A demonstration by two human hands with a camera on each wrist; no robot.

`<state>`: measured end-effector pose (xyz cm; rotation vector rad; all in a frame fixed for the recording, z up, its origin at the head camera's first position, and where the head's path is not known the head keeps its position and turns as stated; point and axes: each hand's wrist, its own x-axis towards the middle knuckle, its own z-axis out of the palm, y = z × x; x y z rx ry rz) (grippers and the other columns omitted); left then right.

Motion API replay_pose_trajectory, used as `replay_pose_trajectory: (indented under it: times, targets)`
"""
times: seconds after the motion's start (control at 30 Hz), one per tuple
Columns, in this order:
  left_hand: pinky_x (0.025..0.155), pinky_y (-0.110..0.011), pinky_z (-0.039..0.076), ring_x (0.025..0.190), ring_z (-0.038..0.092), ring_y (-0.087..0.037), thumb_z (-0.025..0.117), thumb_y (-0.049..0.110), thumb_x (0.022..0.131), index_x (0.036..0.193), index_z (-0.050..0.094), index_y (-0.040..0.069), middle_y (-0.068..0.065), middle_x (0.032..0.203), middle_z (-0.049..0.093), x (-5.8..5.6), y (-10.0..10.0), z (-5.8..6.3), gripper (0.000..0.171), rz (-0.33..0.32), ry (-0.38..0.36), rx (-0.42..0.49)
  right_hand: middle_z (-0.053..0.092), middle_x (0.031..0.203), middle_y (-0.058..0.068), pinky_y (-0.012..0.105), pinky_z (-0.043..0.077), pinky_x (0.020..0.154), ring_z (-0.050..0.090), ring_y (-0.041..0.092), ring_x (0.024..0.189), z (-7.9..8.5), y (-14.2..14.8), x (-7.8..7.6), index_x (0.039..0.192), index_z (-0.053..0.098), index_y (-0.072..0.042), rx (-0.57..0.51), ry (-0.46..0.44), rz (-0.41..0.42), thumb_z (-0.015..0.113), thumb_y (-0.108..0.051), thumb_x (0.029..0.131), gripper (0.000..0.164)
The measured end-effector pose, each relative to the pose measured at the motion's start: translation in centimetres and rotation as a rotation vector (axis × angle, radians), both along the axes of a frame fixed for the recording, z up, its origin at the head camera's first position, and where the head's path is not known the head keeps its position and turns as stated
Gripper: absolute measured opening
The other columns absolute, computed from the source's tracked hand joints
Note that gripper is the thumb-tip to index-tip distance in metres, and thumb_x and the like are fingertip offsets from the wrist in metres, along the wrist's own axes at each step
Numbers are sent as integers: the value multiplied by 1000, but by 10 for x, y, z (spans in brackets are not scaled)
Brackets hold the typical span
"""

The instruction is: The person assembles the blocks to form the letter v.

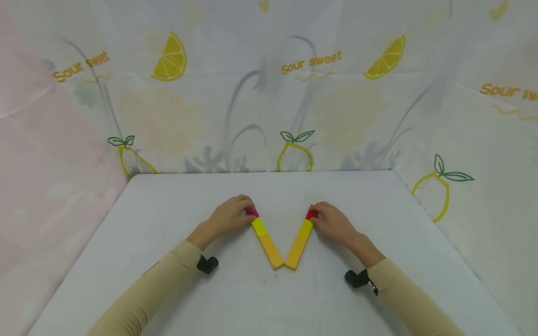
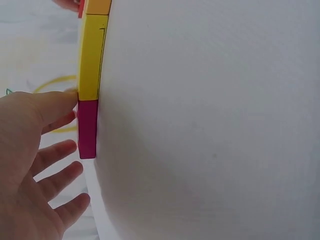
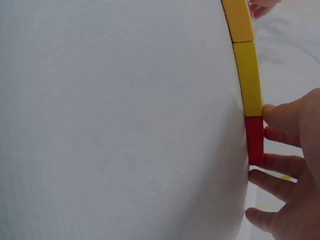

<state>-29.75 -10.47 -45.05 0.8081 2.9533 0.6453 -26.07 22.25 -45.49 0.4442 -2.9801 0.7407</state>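
Wooden blocks form a V on the white table. The left row runs from a magenta block (image 1: 255, 213) through a yellow block (image 1: 259, 227) to a long orange block (image 1: 271, 251). The right row has a red block (image 1: 309, 215), a yellow block (image 1: 306, 228) and a long orange block (image 1: 296, 252). My left hand (image 1: 232, 212) pinches the magenta block, its thumb near the seam with the yellow one. With thumb and fingers, my right hand (image 1: 336, 226) pinches the red block at the other top end. The orange blocks' near ends meet at a point.
The white table (image 1: 168, 289) lies flat beneath the blocks. Behind it hangs a pale cloth (image 1: 235, 116) printed with lemons and lettering, which also borders both sides. A black wrist device (image 1: 208, 264) shows under the left cuff, another black device (image 1: 356, 279) under the right.
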Motion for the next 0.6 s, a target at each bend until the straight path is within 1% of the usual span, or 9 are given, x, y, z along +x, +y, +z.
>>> replay_pose_trajectory:
  times: [0.13,0.27,0.37,0.47,0.6]
  targets:
    - [96,-39,53,102,58,-20,72,32,91,105,69,20,-3,125,63,2,1,1,19,5,6,-3,64,125,11,47,49,103,60,27,112,0,1,-1,123,65,-6,-20,-8,3,65,-18,95,31]
    - [101,-43,52,113,59,-23,72,34,91,120,66,19,-4,132,61,6,0,3,33,39,8,6,62,132,12,49,45,108,56,31,123,3,2,-1,124,64,-8,-78,-34,-9,62,-21,97,30]
    - [105,-47,48,124,57,-25,70,35,92,131,61,19,-4,138,58,9,-4,3,43,76,20,20,55,142,13,52,41,111,50,34,134,5,4,-1,130,61,-8,-119,-62,-27,60,-23,98,35]
    - [107,-50,46,129,54,-27,69,34,93,134,59,20,-3,141,56,12,-9,4,45,108,38,43,51,146,15,53,39,113,47,36,137,5,8,0,134,58,-8,-128,-73,-27,59,-25,99,39]
    - [109,-52,43,132,51,-29,67,36,94,135,58,21,-2,143,55,15,-18,4,45,152,37,80,49,148,18,56,36,114,44,38,139,6,13,2,138,55,-6,-133,-80,-36,57,-26,99,43]
